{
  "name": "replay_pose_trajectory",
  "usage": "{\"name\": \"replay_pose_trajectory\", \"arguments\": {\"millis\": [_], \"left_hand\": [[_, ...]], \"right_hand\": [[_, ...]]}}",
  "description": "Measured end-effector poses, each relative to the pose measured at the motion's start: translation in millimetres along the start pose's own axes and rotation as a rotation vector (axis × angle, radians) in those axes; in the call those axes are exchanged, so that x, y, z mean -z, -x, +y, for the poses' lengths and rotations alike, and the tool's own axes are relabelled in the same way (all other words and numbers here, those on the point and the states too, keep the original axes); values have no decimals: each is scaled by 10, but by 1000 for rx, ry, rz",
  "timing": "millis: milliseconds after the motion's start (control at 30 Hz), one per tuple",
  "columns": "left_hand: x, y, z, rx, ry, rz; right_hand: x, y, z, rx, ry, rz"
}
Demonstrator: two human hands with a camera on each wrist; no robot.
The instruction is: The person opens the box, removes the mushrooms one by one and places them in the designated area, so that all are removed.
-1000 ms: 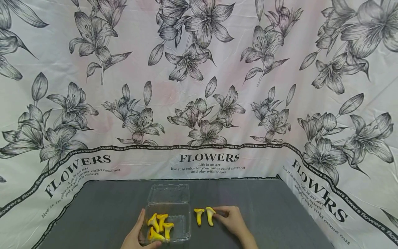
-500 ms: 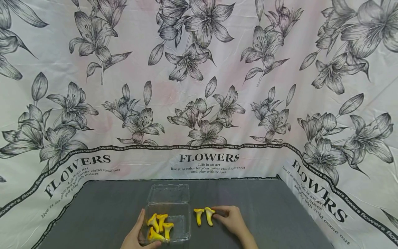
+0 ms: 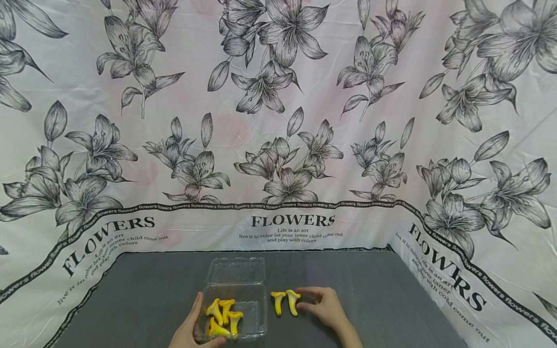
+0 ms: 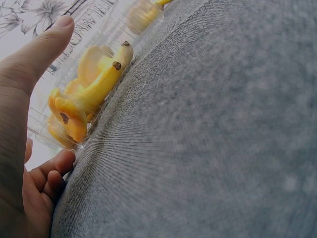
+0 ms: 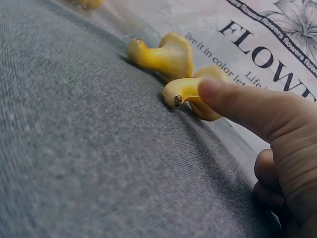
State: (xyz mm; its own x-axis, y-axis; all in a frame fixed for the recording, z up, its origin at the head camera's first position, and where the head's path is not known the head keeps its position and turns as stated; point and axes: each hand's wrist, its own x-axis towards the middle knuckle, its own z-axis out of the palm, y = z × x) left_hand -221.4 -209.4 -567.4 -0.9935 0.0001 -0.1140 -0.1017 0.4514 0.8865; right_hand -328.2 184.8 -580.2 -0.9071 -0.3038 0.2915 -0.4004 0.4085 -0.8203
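Note:
A clear plastic clamshell box point(image 3: 254, 320) lies with its lid raised back, several yellow chanterelles point(image 3: 219, 311) grouped in its left part. My left hand point(image 3: 190, 326) grips the near left corner of the box, thumb along the front. To the right, two more chanterelles stand side by side: one nearer the box point(image 5: 161, 55), the other, right chanterelle point(image 3: 293, 303), at my right hand point(image 3: 324, 307). Thumb and index finger hold that one from its right side. In the right wrist view the thumb overlaps its stem; the index finger is hidden.
The dark grey tabletop point(image 3: 383, 299) spreads beyond both hands. Behind it hangs a floral curtain point(image 3: 287, 159) with printed text, which also runs down both sides of the table. The raised lid point(image 3: 236, 270) stands at the back of the box.
The right chanterelle has shifted slightly left, closer to its neighbour. My right thumb has moved a little away from the index finger. The left hand and box stay put.

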Motion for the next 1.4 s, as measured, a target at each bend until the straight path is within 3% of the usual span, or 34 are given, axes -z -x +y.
{"name": "replay_pose_trajectory", "arguments": {"millis": [233, 467, 633, 800, 933, 1100, 1400], "left_hand": [[4, -3, -8, -4, 8, -5], [14, -9, -12, 0, 21, -17], [15, -11, -13, 3, 20, -16], [16, -5, -9, 5, 20, -18], [15, -1, 9, 9, 13, -13], [18, -2, 9, 6, 8, -11], [6, -17, -15, 4, 1, -6]], "right_hand": [[1, 2, -18, -25, -35, 22], [-20, -7, -60, -22, -56, 161], [-10, -19, -184, -33, -108, 279], [15, -49, -336, -69, -149, 302], [-6, -87, -465, -44, -136, 324], [-119, -108, -625, 0, -114, 313], [-388, -87, -754, 3, -137, 157]]}}
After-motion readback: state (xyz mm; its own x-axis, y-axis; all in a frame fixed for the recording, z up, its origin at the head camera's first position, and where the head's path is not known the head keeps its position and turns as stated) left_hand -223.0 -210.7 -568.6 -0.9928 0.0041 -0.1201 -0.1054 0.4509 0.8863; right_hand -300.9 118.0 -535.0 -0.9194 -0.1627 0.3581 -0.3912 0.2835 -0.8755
